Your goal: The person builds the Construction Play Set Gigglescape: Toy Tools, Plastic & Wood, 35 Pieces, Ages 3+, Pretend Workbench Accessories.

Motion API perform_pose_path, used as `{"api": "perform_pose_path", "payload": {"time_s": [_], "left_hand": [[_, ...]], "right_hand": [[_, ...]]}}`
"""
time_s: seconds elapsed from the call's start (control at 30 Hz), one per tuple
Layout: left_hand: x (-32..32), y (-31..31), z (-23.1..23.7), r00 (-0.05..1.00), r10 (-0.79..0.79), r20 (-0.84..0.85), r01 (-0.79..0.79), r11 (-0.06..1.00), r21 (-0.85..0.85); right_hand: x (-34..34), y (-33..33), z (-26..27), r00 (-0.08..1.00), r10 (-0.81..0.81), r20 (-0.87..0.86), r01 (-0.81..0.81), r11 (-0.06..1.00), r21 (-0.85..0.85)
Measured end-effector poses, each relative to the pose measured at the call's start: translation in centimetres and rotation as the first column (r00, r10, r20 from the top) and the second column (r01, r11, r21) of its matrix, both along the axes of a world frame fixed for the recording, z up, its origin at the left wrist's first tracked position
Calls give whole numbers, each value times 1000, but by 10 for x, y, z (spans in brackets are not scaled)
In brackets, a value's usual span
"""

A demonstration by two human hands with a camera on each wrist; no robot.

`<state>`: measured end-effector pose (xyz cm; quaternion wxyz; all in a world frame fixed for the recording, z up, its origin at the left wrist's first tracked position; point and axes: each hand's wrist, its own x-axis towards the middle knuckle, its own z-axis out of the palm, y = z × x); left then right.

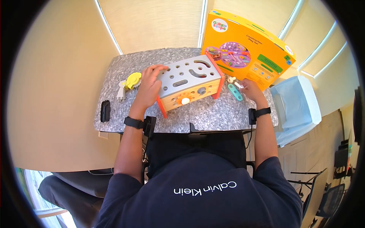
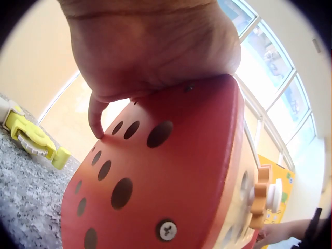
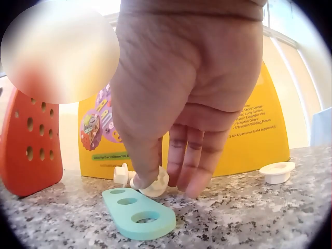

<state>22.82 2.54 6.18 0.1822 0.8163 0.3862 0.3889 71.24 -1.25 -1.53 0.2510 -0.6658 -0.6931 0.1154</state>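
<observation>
While R cam adds disc (image 3: pixel 276 172), L fingers (image 1: pixel 155 68) touch toy (image 1: pixel 188 74), R fingers (image 3: pixel 149 174) pinch pc (image 3: pixel 158 185)

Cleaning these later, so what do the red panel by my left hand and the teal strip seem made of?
Red panel: probably painted wood, satin; soft sheen, thick rounded edge. Teal strip: perhaps matte plastic or painted wood; its even colour shows no grain.

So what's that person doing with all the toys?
Someone is at a table with a toy bench full of holes. Their left hand rests on one end of it. Their right hand seems to be pinching a white piece down on the tabletop, next to a teal strip and in front of the yellow box.
</observation>
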Motion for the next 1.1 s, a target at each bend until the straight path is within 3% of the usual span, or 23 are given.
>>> {"api": "perform_pose_path", "payload": {"time_s": [0.1, 0.2, 0.23, 0.27, 0.3, 0.33, 0.4, 0.47, 0.5, 0.57, 0.6, 0.67, 0.7, 0.8, 0.93, 1.0, 1.03, 1.1], "left_hand": [[-1, -1, 1, 1000, 8, -15, -8, 1000, -16], [0, -3, 5, 1000, 17, -5, -17, 1000, 14], [4, -16, 17, 983, 166, -75, -160, 984, 79], [9, -27, 30, 940, 314, -132, -293, 943, 156], [13, -35, 43, 942, 309, -131, -287, 944, 162], [18, -44, 55, 962, 262, -73, -238, 942, 238], [30, -62, 74, 977, 213, -15, -198, 930, 311], [47, -76, 85, 990, -101, 103, 109, 991, -76], [56, -81, 83, 990, -98, 103, 106, 992, -74], [70, -87, 78, 893, -215, 395, 335, 904, -266], [74, -85, 69, 894, -214, 393, 332, 907, -261], [78, -84, 55, 733, -155, 662, 479, 809, -340], [73, -83, 51, 740, -166, 652, 512, 768, -386], [71, -89, 50, 674, -33, 738, 537, 707, -459], [46, -91, 66, 691, -85, 717, 517, 752, -409], [19, -81, 68, 883, -19, 469, 137, 966, -219], [3, -77, 71, 885, -9, 466, 124, 968, -216], [-31, -72, 76, 935, 119, 333, -43, 973, -228]], "right_hand": [[-4, -12, 25, 997, -73, 18, 73, 996, -44], [-20, -22, 65, 1000, -23, -11, 23, 1000, -5], [-32, -27, 80, 999, -29, -12, 29, 1000, 0], [-50, -31, 95, 991, 1, -136, 17, 991, 134], [-68, -34, 107, 967, 50, -252, 20, 964, 267], [-84, -37, 117, 967, 46, -252, 24, 963, 270], [-116, -43, 129, 960, 179, -217, -33, 839, 544], [-150, -49, 136, 943, 266, -199, -98, 795, 598], [-167, -52, 139, 920, 348, -179, -155, 743, 652], [-199, -63, 143, 925, 368, -94, -216, 712, 668], [-209, -64, 143, 924, 372, -93, -217, 708, 672], [-222, -66, 141, 922, 366, 123, -323, 556, 766], [-225, -68, 136, 924, 375, 80, -311, 612, 727], [-236, -63, 131, 919, 380, 105, -326, 583, 745], [-252, -62, 141, 883, 462, 83, -351, 533, 770], [-249, -54, 140, 915, 393, 87, -325, 594, 736], [-244, -50, 139, 910, 405, 85, -330, 587, 739], [-227, -41, 136, 964, 257, 67, -232, 694, 682]]}}
